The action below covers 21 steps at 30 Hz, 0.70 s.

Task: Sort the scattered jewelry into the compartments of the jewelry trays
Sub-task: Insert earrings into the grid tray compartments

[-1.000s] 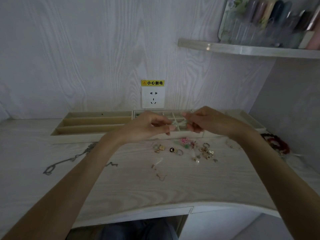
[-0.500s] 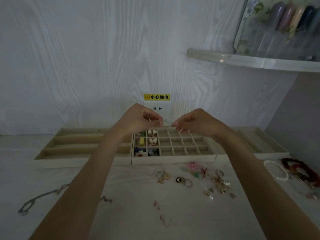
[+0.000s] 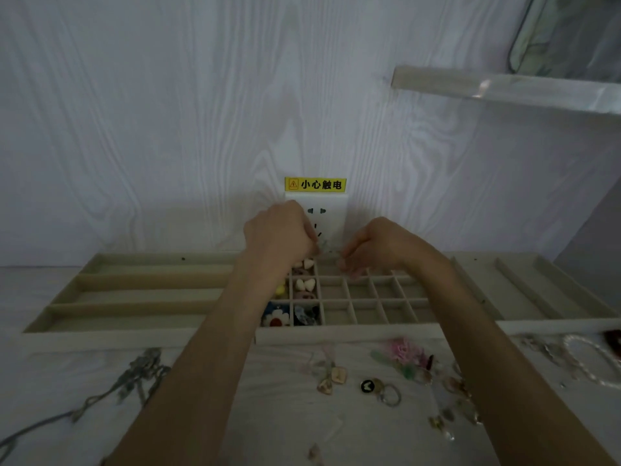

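My left hand (image 3: 280,235) and my right hand (image 3: 376,245) hover close together over the back row of the gridded middle tray (image 3: 369,299). Between their fingertips they pinch a small pale, see-through piece of jewelry (image 3: 325,247); its shape is too blurred to tell. The tray's left compartments hold heart-shaped pieces (image 3: 305,284) and a flower piece (image 3: 276,318). Loose earrings, rings and charms (image 3: 383,386) lie scattered on the table in front of the tray. A pink piece (image 3: 405,351) lies among them.
A long-slotted tray (image 3: 141,297) sits left of the grid tray, another (image 3: 537,290) to the right. A silver chain (image 3: 134,378) lies front left, bead bracelets (image 3: 584,354) at right. A wall socket (image 3: 331,210) with a yellow label is behind; a shelf (image 3: 504,92) juts out upper right.
Both hands have moved forward from above the table to over the back of the grid tray, still holding the small piece between them. The view has tilted down and closer to the trays.
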Each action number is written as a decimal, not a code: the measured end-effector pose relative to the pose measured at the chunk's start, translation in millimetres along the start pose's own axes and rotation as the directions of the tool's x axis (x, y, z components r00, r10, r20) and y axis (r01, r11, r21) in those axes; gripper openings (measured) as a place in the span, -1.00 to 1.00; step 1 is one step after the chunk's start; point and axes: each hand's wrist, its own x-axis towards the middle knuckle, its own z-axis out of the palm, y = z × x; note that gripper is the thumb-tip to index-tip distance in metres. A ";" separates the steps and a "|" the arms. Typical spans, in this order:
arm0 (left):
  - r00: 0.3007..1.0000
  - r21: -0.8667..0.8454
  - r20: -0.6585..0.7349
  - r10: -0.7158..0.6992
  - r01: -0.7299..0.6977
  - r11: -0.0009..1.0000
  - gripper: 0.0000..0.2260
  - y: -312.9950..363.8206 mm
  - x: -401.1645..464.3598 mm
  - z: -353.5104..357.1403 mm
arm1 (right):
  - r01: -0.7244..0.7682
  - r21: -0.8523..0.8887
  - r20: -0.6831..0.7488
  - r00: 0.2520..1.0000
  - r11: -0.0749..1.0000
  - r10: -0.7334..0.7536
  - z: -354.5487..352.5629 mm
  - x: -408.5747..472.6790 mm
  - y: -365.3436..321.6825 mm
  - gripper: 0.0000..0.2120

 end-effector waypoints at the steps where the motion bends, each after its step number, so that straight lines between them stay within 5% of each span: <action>1: 1.000 -0.003 0.013 0.000 0.000 1.000 -0.81 -0.4 0.1 0.0 | -0.012 -0.038 0.000 1.000 0.999 0.012 -0.9 -0.2 -0.1 -0.95; 21: 0.964 -0.087 0.264 0.042 -0.019 0.996 -0.84 -11.1 6.5 16.9 | -0.030 -0.184 -0.144 0.990 0.982 0.004 -0.4 4.8 13.6 -0.81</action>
